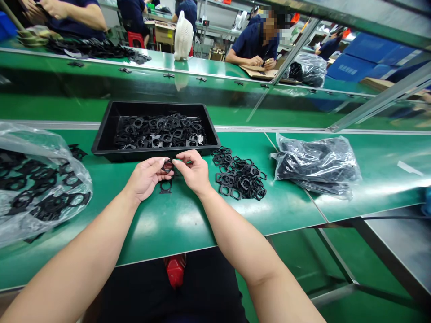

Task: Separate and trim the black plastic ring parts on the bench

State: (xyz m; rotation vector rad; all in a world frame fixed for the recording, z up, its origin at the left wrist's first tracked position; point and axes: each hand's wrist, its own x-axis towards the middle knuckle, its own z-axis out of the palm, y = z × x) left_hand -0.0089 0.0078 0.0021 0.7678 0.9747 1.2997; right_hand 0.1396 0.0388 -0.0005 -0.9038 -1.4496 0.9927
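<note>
Between my two hands, just in front of the black tray, is a small black plastic part with a round opening (167,167). My left hand (148,176) pinches it from the left. The fingertips of my right hand (193,170) close on its right edge; their grip partly hides the part. Below my fingers another black ring-shaped part (165,187) lies on the green table. The black tray (158,155) behind my hands holds many similar parts. To the right of my right hand lies a loose pile of black ring parts (240,175).
An open clear bag (79,179) of black parts lies at the left. A closed plastic bag (316,163) of dark parts sits at the right. Beyond runs a green conveyor (215,105) with small black pieces spaced along its far side. Co-workers sit across it, near a white fan (183,36).
</note>
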